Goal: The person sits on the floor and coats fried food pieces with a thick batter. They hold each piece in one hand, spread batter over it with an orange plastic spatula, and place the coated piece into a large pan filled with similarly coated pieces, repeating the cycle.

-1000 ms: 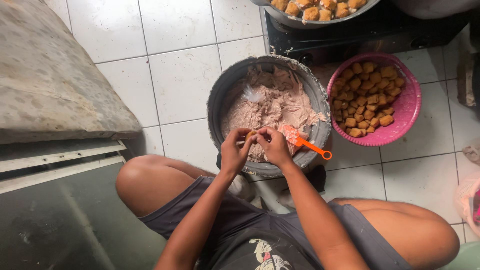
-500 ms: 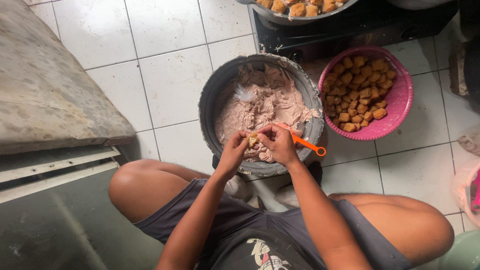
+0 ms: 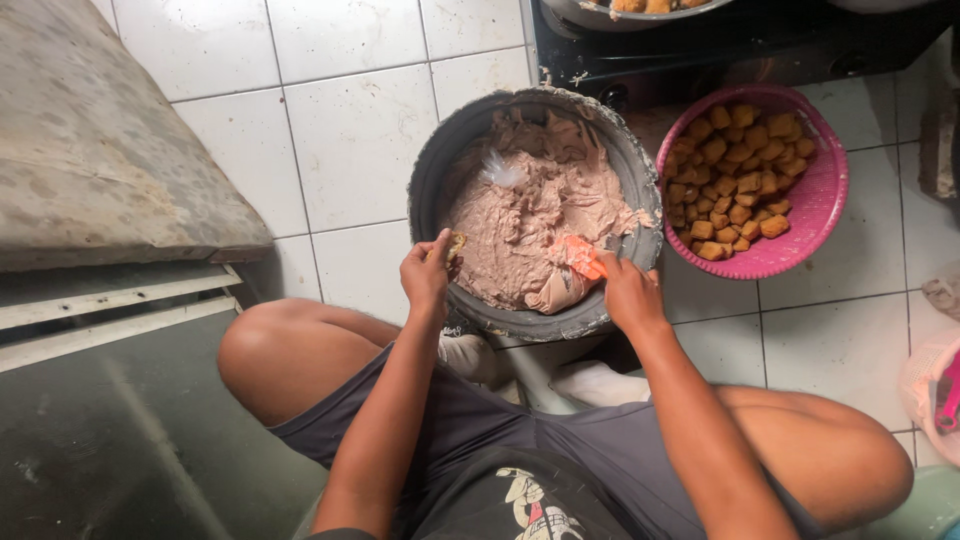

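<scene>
A large grey bowl (image 3: 432, 180) of pinkish-brown paste (image 3: 530, 220) stands on the tiled floor in front of my knees. My left hand (image 3: 428, 275) rests on the bowl's near-left rim and pinches a small golden-brown piece (image 3: 456, 244). My right hand (image 3: 625, 290) is at the near-right rim, gripping an orange-handled tool (image 3: 580, 257) whose end is pushed into the paste, lifting a lump of it. A clear bit of plastic (image 3: 500, 170) lies on the paste at the far left.
A pink basket (image 3: 815, 225) of several golden fried pieces sits to the right of the bowl. A black stove (image 3: 740, 50) with a pan of fried pieces is beyond. A worn grey slab (image 3: 100, 160) lies at left. My bare knees flank the bowl.
My hands were together over the paste, working the small piece. They have parted: the left one moved to the near-left rim with the piece, the right one dug the orange tool into the paste.
</scene>
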`<move>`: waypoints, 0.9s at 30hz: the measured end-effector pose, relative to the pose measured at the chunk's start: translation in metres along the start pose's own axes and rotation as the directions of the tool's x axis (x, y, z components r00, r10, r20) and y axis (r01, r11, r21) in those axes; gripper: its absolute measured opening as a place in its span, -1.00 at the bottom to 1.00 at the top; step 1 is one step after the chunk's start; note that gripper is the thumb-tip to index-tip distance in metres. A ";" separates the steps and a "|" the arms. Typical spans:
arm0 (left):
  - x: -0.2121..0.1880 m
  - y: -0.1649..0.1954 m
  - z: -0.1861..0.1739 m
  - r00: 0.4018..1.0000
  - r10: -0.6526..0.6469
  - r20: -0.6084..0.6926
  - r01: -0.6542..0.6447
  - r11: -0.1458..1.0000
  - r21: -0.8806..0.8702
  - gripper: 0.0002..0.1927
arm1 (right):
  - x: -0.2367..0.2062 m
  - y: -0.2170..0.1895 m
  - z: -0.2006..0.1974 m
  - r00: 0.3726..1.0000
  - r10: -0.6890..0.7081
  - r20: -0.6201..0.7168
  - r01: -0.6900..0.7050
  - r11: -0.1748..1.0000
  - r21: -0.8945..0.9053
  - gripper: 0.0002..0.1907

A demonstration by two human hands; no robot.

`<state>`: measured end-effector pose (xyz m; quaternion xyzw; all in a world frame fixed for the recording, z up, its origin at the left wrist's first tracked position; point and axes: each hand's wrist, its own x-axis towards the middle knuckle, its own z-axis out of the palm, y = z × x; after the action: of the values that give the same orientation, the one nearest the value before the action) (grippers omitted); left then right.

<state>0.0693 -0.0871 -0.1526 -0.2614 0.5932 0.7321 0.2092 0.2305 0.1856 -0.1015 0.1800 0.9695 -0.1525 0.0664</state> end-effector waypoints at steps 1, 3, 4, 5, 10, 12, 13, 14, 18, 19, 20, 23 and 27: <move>0.002 0.000 -0.002 0.999 0.010 -0.040 -0.011 1.000 -0.028 -0.69 | 0.000 -0.003 0.002 1.000 0.026 -0.005 -0.025 0.996 0.088 -0.67; 0.003 0.001 -0.007 0.992 0.034 -0.120 -0.042 0.997 -0.068 -0.72 | 0.002 -0.011 0.009 1.000 0.003 -0.003 -0.002 0.986 0.167 -0.75; 0.005 0.001 -0.011 0.986 0.051 -0.156 -0.064 0.995 -0.079 -0.74 | 0.003 -0.017 0.015 1.000 -0.006 0.000 0.006 0.978 0.207 -0.78; 0.005 0.001 -0.014 0.980 0.068 -0.189 -0.086 0.992 -0.090 -0.75 | 0.003 -0.023 0.021 0.998 0.020 0.064 -0.032 0.981 0.189 -0.79; 0.011 0.001 -0.018 0.949 0.024 -0.315 -0.082 0.982 -0.173 -0.75 | 0.008 -0.059 0.069 0.972 0.067 0.225 -0.126 0.958 0.259 -0.74; 0.010 0.001 -0.017 0.953 0.020 -0.303 -0.071 0.985 -0.158 -0.75 | 0.008 -0.069 0.083 0.952 0.072 0.298 -0.228 0.816 0.531 -0.72; 0.009 0.000 -0.015 0.957 0.013 -0.290 -0.056 0.988 -0.141 -0.75 | 0.007 -0.072 0.085 0.870 0.093 0.485 -0.425 0.641 0.639 -0.70; 0.007 -0.001 -0.014 0.960 0.006 -0.278 -0.041 0.992 -0.123 -0.76 | 0.007 -0.073 0.086 0.754 0.059 0.654 -0.611 0.428 0.666 -0.68; -0.004 -0.002 0.006 0.994 -0.012 -0.109 0.001 0.994 -0.106 -0.77 | 0.003 -0.060 0.068 0.751 -0.017 0.661 -0.649 0.170 0.742 -0.71; -0.007 -0.001 0.016 0.997 -0.039 -0.061 0.032 0.994 -0.101 -0.78 | 0.003 -0.056 0.056 0.802 -0.003 0.598 -0.588 0.171 0.790 -0.70; -0.010 0.000 0.027 0.998 -0.065 -0.012 0.064 0.993 -0.095 -0.78 | 0.002 -0.053 0.043 0.848 0.012 0.530 -0.523 0.175 0.834 -0.70; -0.024 0.005 0.062 0.992 0.000 0.128 0.011 0.996 -0.086 -0.77 | -0.005 -0.047 0.003 0.935 0.106 0.340 -0.356 0.257 0.898 -0.64; -0.044 0.009 0.100 0.965 -0.012 0.262 0.020 0.999 -0.029 -0.75 | -0.013 -0.049 -0.033 0.992 0.128 0.006 -0.088 0.641 0.763 -0.62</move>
<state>0.0838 0.0093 -0.1021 -0.1706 0.5466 0.7678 0.2873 0.2220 0.1483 -0.0544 0.2524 0.8046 -0.5366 -0.0299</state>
